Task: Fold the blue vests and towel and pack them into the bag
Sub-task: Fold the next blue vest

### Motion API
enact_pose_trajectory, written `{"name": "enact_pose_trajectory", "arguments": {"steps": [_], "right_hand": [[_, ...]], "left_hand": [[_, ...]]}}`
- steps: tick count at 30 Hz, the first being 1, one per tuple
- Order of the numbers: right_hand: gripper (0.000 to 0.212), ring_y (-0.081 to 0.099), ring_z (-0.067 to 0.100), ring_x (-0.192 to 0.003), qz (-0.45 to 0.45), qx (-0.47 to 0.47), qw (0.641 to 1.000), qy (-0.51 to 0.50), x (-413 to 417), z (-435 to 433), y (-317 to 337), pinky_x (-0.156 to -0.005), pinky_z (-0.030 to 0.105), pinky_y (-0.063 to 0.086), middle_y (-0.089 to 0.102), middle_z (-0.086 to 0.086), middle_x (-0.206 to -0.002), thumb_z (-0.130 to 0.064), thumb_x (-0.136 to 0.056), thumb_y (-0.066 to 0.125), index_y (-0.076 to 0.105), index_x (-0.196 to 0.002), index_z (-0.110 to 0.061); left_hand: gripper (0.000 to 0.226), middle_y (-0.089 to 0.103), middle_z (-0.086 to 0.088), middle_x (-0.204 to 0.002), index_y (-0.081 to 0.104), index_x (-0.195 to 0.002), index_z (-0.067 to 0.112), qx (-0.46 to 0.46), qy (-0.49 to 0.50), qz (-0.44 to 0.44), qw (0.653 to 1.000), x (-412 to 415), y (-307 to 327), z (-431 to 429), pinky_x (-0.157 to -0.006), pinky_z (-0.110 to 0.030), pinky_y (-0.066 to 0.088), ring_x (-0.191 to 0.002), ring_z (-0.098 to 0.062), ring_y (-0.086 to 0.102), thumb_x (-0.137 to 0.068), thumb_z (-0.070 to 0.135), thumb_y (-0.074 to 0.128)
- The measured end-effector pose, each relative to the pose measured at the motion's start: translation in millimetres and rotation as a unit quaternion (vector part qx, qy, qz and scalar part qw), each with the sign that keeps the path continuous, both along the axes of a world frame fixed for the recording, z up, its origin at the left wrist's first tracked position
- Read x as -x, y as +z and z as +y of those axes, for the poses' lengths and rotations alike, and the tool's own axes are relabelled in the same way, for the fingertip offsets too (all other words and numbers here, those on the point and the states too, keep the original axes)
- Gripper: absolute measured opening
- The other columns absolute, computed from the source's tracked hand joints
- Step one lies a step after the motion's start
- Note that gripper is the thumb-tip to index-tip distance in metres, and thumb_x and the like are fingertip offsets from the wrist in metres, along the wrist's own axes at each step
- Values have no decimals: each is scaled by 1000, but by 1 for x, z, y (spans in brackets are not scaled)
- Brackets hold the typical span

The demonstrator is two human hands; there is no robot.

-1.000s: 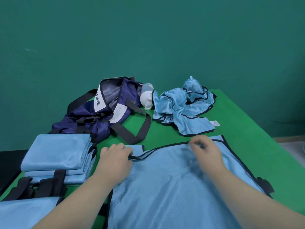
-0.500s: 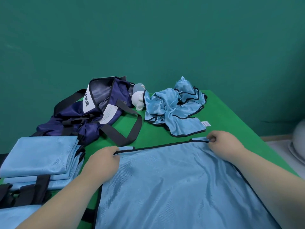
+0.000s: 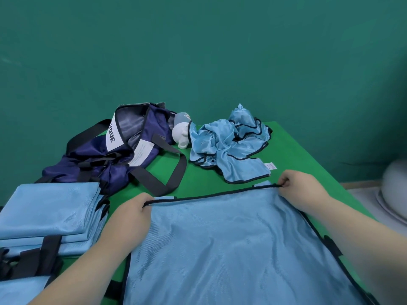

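Observation:
A light blue vest (image 3: 224,245) with black trim lies spread flat on the green table in front of me. My left hand (image 3: 130,213) pinches its far left corner. My right hand (image 3: 299,188) pinches its far right corner, and the far edge runs taut between them. A stack of folded blue vests (image 3: 50,212) sits at the left. A crumpled heap of blue vests (image 3: 229,146) lies at the back. The open navy bag (image 3: 123,150) with black straps lies at the back left.
A small white and grey bottle (image 3: 181,134) stands between the bag and the crumpled heap. The green table (image 3: 293,150) meets a teal wall behind. A pale rounded object (image 3: 394,190) sits off the table's right edge.
My hands have slid apart along the vest's far edge, from near its middle to its two corners. The edge now lies straight and stretched.

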State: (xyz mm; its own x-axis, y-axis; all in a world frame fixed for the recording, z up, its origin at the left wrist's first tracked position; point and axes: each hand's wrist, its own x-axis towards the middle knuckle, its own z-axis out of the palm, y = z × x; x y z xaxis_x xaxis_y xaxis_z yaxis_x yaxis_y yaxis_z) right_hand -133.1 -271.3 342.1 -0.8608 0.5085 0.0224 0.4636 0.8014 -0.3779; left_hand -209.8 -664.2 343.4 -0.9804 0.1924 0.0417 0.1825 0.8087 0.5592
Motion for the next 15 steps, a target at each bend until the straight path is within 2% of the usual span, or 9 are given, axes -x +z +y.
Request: {"name": "enact_pose_trajectory", "arguments": {"steps": [4, 7, 11, 15], "right_hand": [[11, 61, 14, -83, 20, 21, 1000, 2, 0, 1, 1, -68, 29, 48, 65, -11, -85, -19, -85, 66, 62, -88, -29], [11, 60, 10, -80, 49, 54, 997, -13, 3, 5, 4, -64, 26, 43, 66, -10, -85, -19, -84, 69, 65, -87, -28], [12, 60, 11, -77, 86, 71, 993, -35, 11, 12, 6, -63, 27, 43, 68, -8, -80, -19, -85, 72, 65, -81, -27], [10, 60, 14, -77, 63, 53, 996, -35, 24, 13, -2, -60, 27, 42, 67, -5, -84, -21, -87, 68, 63, -82, -27]], "left_hand": [[24, 65, 3, -72, 59, -95, 37, -1, -3, -1, 1000, -2, -3, -2, -61, -37, 50, -64, -21, 62, -100, 18, 46], [24, 63, 1, -68, 59, -94, 35, -3, 2, 2, 1000, -2, -4, -2, -53, -32, 42, -59, -22, 59, -101, 17, 44], [25, 63, 4, -71, 60, -93, 33, -28, 17, 20, 999, 5, -9, 1, -54, -30, 42, -63, -18, 59, -100, 15, 44], [26, 64, 6, -78, 62, -106, 30, -11, 34, 16, 999, 22, -19, 5, -59, -32, 47, -68, -16, 59, -99, 13, 43]]}}
